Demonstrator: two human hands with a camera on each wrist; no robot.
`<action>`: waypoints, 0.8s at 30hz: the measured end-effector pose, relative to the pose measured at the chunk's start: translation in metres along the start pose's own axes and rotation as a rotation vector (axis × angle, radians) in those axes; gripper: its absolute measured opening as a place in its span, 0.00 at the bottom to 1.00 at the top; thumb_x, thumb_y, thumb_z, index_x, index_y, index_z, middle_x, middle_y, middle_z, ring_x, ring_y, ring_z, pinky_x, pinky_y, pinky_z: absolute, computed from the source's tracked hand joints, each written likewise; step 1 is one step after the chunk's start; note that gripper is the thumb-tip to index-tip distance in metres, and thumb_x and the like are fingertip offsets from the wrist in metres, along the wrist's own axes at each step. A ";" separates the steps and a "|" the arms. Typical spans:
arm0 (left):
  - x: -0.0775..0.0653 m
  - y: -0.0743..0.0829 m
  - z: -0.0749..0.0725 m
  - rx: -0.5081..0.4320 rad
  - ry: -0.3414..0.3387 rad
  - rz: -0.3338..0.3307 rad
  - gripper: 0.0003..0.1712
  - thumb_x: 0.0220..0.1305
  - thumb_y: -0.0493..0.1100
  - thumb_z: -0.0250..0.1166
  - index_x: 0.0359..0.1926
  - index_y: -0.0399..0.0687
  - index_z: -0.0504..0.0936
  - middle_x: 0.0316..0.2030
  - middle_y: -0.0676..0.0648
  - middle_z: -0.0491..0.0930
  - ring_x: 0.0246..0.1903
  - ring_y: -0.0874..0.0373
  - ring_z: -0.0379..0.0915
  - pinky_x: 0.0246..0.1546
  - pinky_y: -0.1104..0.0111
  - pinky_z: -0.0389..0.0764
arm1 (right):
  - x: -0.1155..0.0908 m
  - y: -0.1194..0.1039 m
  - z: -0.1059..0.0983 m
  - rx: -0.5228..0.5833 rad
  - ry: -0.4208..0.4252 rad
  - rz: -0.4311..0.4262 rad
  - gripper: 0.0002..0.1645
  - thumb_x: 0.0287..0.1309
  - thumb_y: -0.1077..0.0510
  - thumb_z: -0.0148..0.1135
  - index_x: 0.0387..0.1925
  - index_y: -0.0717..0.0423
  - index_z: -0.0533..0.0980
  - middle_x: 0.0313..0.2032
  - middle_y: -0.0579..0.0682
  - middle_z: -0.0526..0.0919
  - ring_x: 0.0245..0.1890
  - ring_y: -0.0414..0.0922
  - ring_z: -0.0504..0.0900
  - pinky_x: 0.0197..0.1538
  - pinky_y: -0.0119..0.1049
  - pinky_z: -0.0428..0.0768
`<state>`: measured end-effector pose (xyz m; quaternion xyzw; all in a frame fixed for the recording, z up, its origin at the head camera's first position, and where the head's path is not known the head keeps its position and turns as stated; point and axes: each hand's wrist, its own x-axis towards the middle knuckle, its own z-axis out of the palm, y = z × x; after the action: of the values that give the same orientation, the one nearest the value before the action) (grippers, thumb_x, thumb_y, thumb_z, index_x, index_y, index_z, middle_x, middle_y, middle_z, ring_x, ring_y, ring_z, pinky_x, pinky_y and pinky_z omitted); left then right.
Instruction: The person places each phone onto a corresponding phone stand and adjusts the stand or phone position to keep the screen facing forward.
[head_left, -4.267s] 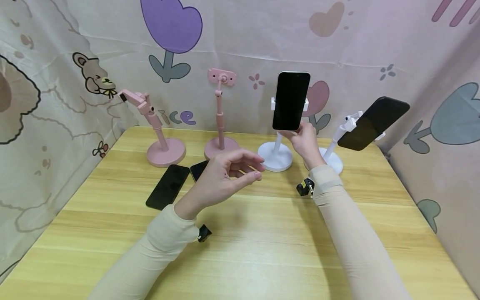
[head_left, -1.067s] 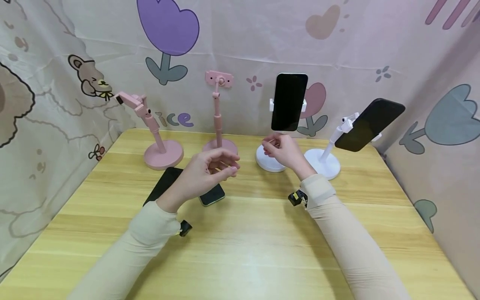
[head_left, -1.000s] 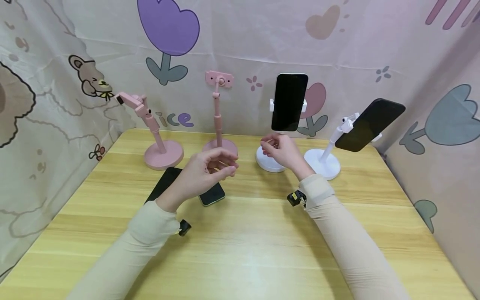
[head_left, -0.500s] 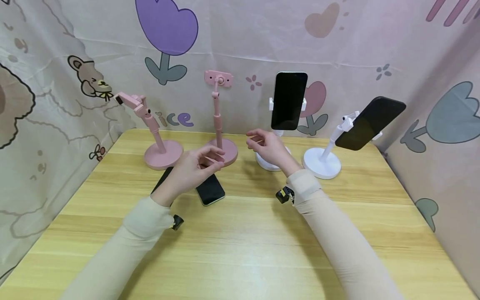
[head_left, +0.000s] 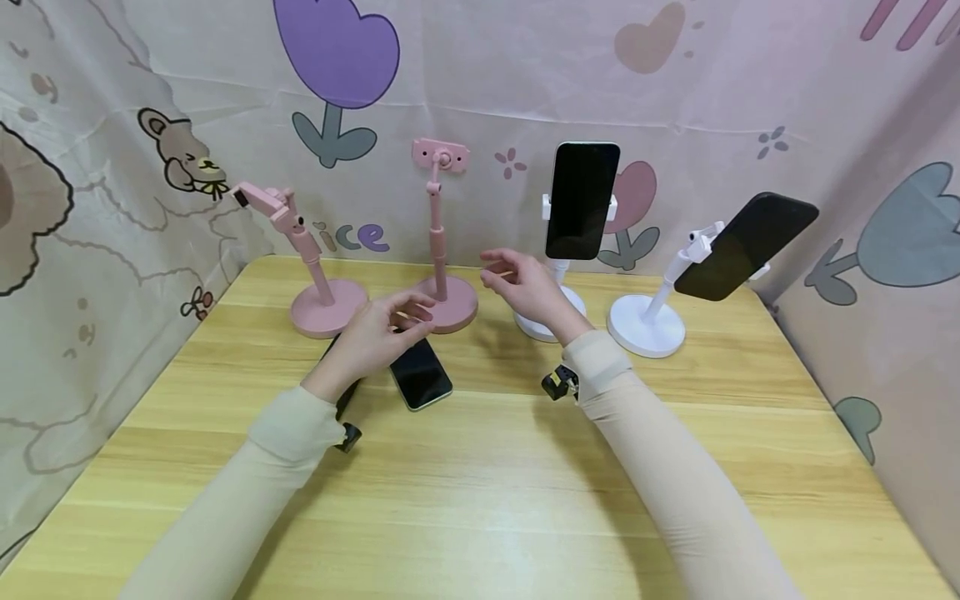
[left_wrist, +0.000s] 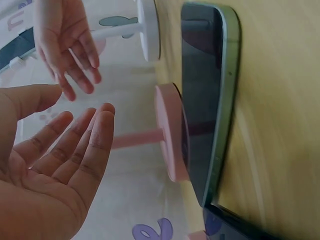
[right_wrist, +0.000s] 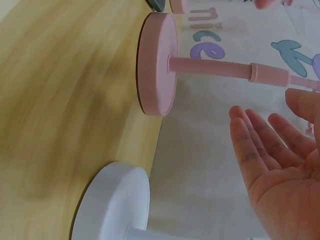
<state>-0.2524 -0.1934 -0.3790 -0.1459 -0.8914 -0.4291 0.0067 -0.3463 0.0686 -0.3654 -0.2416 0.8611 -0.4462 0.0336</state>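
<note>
The left hand [head_left: 372,336] hovers front-left of the upright pink stand [head_left: 438,246], the right hand [head_left: 529,288] to its right, fingers loosely parted, each holding nothing; 1 phone [head_left: 422,377] lies in front of it.

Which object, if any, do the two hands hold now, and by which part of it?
Nothing is held: the left hand is empty near a phone lying flat, and the right hand is empty too.

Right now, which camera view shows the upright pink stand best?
The head view: it shows the upright pink stand from top plate to base, though the left hand covers one edge. The left wrist view shows base and lower stem; the right wrist view shows base and stem but little of the top.
</note>
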 end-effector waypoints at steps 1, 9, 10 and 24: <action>0.001 -0.002 0.000 0.009 0.000 0.000 0.19 0.77 0.42 0.67 0.64 0.45 0.82 0.56 0.39 0.88 0.55 0.42 0.87 0.59 0.47 0.87 | 0.000 -0.001 0.000 -0.001 -0.001 0.001 0.27 0.80 0.50 0.60 0.73 0.52 0.74 0.62 0.56 0.86 0.60 0.54 0.88 0.65 0.49 0.87; 0.008 -0.017 -0.002 0.039 -0.009 -0.034 0.23 0.77 0.43 0.67 0.67 0.40 0.79 0.58 0.37 0.87 0.57 0.37 0.85 0.63 0.44 0.85 | 0.008 -0.008 0.005 0.010 -0.012 -0.006 0.31 0.80 0.50 0.60 0.78 0.51 0.69 0.68 0.56 0.83 0.66 0.56 0.84 0.69 0.51 0.83; 0.009 -0.018 -0.002 0.042 -0.009 -0.039 0.24 0.77 0.43 0.68 0.68 0.40 0.79 0.58 0.37 0.87 0.57 0.37 0.85 0.64 0.44 0.84 | 0.010 -0.009 0.006 0.014 -0.009 -0.008 0.31 0.80 0.51 0.60 0.78 0.52 0.68 0.68 0.57 0.82 0.66 0.56 0.84 0.70 0.51 0.83; 0.018 -0.030 0.003 0.025 0.003 -0.088 0.26 0.76 0.43 0.68 0.70 0.41 0.77 0.60 0.36 0.85 0.60 0.36 0.83 0.64 0.45 0.84 | 0.028 -0.023 0.022 0.070 -0.019 -0.022 0.33 0.81 0.52 0.59 0.80 0.52 0.66 0.71 0.59 0.80 0.69 0.57 0.82 0.72 0.50 0.81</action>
<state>-0.2768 -0.2047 -0.4014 -0.1058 -0.9023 -0.4179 -0.0088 -0.3557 0.0286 -0.3561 -0.2540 0.8419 -0.4740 0.0454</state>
